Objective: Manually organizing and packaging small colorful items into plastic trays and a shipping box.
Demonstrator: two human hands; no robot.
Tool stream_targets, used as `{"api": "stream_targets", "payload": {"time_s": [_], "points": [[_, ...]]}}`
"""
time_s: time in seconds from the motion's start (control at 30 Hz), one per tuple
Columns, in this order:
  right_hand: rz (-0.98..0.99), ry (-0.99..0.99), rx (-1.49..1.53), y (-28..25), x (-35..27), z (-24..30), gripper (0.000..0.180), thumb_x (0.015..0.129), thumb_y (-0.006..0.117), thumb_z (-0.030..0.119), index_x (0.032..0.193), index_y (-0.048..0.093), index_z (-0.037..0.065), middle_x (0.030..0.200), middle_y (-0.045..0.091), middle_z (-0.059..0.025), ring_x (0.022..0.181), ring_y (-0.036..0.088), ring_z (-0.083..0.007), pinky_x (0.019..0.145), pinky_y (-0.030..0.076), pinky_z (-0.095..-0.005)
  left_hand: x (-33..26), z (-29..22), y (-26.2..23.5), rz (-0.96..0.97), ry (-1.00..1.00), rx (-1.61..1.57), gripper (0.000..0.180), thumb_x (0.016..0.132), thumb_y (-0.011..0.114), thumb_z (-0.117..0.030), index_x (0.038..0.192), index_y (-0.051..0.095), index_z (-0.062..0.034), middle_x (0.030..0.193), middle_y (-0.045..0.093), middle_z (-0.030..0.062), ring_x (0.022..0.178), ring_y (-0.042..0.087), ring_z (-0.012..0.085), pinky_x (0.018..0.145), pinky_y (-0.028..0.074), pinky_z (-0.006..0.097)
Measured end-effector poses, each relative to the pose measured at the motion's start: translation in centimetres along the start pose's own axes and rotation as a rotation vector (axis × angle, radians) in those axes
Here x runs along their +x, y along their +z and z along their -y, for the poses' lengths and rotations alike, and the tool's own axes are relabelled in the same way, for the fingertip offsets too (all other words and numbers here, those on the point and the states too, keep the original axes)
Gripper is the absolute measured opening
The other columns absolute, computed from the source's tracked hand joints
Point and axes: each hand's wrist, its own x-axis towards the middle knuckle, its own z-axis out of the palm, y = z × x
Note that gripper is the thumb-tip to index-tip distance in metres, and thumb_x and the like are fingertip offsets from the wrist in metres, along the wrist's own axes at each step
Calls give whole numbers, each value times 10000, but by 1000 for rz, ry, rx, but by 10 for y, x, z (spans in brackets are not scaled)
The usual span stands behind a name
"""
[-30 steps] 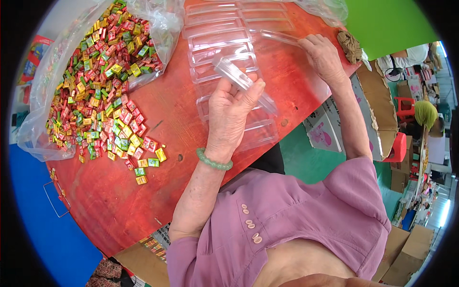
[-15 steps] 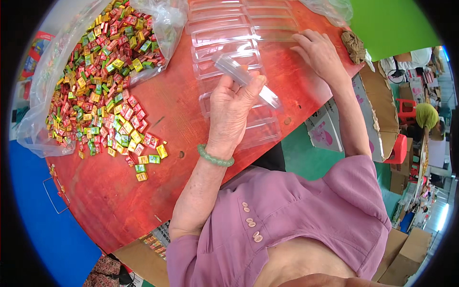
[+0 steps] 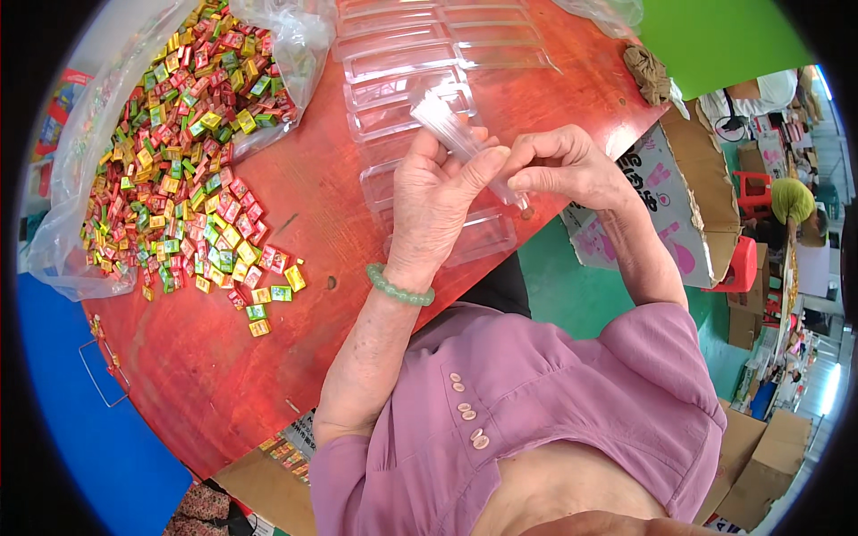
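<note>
My left hand (image 3: 433, 196), with a green bead bracelet (image 3: 399, 286) at the wrist, is closed around a slim stack of clear plastic trays (image 3: 445, 123). The stack slants from upper left to lower right above the table. My right hand (image 3: 572, 171) is closed in a pinch at the stack's lower right end, close to my left thumb; its fingertips partly hide what they grip. Beneath and beyond the hands, long clear trays (image 3: 398, 64) lie in two rows on the red table (image 3: 295, 179).
Many small red, yellow and green wrapped pieces (image 3: 192, 152) spill from a clear plastic bag (image 3: 67, 237) at the left. A crumpled brown cloth or bag (image 3: 647, 75) lies at the table's right edge. Cardboard boxes (image 3: 702, 179) stand beside it, with red stools (image 3: 744, 265) beyond.
My right hand has come back from the far trays to the held stack and closed at its lower end. My left hand keeps hold of the stack, nearly in place.
</note>
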Motion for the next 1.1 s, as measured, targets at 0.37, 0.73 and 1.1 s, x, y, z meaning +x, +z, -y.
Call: {"api": "stream_targets", "payload": {"time_s": [0.37, 0.73, 1.1], "points": [[-69, 94, 68, 16, -21, 6, 106, 893, 662, 53, 963, 662, -27, 825, 663, -54, 747, 620, -118, 672, 497, -265, -5, 5, 6, 39, 4, 89, 487, 820, 754, 17, 1239, 508, 29, 1135, 587, 92, 1070, 613, 166, 936, 531, 298], [-501, -291, -1218, -43, -8, -17, 116, 910, 549, 35, 1017, 592, 36, 874, 609, -87, 861, 602, -220, 797, 456, -344, -2, 0, 2, -53, 10, 57, 393, 841, 747, -11, 1181, 551, 4, 1124, 592, 78, 1062, 602, 148, 965, 503, 286], [-417, -321, -1745, -82, 14, -49, 218, 823, 614, 76, 1040, 611, 88, 1001, 623, -54, 961, 586, -240, 882, 418, -384, -3, 1, 0, -44, -10, 111, 402, 900, 681, -37, 1272, 530, -10, 1155, 641, 96, 1121, 636, 221, 914, 535, 297]]}}
